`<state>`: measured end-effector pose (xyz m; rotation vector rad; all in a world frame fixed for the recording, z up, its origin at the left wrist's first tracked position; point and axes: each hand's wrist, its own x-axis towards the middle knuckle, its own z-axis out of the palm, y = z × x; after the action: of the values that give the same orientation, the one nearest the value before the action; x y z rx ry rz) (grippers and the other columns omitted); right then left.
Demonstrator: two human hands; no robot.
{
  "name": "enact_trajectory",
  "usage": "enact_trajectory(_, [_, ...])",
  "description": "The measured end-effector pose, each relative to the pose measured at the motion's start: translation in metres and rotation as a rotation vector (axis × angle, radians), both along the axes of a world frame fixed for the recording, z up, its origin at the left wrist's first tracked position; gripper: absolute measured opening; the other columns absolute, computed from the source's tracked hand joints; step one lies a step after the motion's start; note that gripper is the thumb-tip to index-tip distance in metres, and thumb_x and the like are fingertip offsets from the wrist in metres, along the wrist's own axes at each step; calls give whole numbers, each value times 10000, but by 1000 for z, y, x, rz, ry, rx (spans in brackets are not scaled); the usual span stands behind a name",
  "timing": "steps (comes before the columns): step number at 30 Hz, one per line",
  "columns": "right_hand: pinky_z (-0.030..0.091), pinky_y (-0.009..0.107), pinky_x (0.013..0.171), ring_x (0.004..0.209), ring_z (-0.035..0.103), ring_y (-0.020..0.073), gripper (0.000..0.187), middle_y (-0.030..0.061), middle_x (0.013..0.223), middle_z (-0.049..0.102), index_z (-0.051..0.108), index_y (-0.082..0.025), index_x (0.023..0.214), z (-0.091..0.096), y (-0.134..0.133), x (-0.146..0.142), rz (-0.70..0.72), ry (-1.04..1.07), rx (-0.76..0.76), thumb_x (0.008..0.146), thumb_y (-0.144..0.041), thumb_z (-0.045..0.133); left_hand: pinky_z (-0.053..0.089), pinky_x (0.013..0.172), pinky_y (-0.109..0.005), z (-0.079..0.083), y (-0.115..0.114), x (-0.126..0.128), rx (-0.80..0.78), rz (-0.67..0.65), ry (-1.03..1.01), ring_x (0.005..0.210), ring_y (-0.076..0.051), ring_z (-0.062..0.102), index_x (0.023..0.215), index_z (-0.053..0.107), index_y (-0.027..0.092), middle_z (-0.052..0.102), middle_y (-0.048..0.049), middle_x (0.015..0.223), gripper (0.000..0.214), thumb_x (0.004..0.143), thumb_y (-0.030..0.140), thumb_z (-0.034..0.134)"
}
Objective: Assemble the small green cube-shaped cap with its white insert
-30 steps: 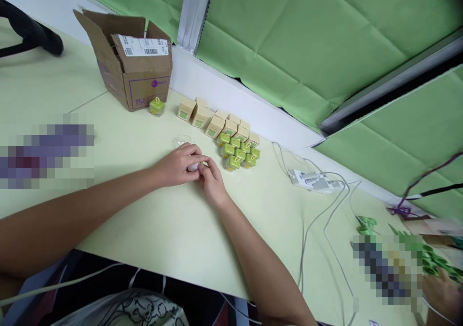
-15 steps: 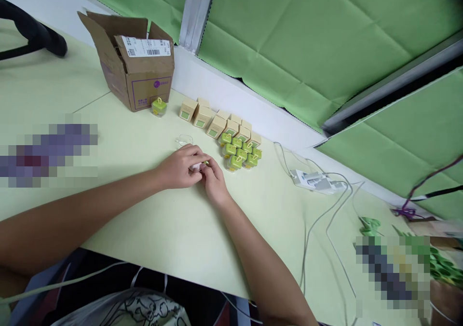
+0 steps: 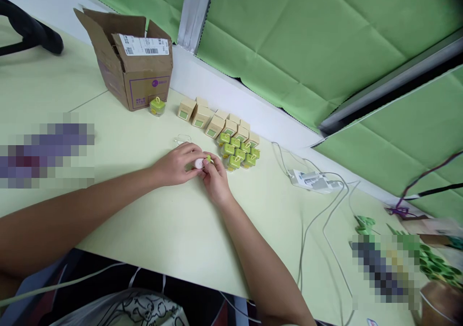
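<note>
Over the table (image 3: pixel 166 229), my left hand (image 3: pixel 175 164) and my right hand (image 3: pixel 216 179) meet at the fingertips. Between my left fingers is a small pale, rounded piece (image 3: pixel 198 163) with a dark mark on its end. My right fingers pinch a small green piece (image 3: pixel 208 158) right beside it; whether the two pieces are joined I cannot tell. Just beyond my left hand lies a clear plastic piece (image 3: pixel 183 138), partly hidden. To the right of my hands stand several small clear containers with green looped lids (image 3: pixel 237 151).
An open cardboard box (image 3: pixel 148 82) is at the back left, with one green-lidded container (image 3: pixel 157 106) before it. Several small tan boxes (image 3: pixel 215 126) line the wall. A power strip (image 3: pixel 314 181) and cables lie right. Green parts (image 3: pixel 436 263) and another person's hand (image 3: pixel 439 302) are far right.
The pale piece and the green piece show more plainly between my fingers now. My fingers have shifted slightly around them, and the view has moved a little.
</note>
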<state>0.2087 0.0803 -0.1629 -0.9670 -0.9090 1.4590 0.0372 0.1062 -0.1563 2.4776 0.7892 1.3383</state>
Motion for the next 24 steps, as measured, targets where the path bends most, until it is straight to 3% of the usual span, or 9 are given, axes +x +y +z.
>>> enact_trajectory(6, [604,318,735,789,672,152,332,-17,908,699,600,-259,1056,1,3,2,-76,75,1,822,-437,754,495,910,-387,0,2,-2,-25,92,27,1024,-245,621,1167,553,188,670,-86,1096,315,866,197,646])
enact_trajectory(15, [611,286,679,744,713,158,282,-3,841,730,596,-219,949,1,4,3,-107,127,-24,826,-416,755,365,843,-403,2,9,-9,50,189,295,973,-256,627,971,554,186,680,-54,939,128,857,131,566])
enact_trajectory(24, [599,264,686,754,726,157,283,25,864,760,665,-194,932,0,6,7,-84,140,-59,819,-428,776,337,838,-428,-4,16,-16,91,195,447,998,-265,631,993,610,180,727,-90,1054,151,907,98,516])
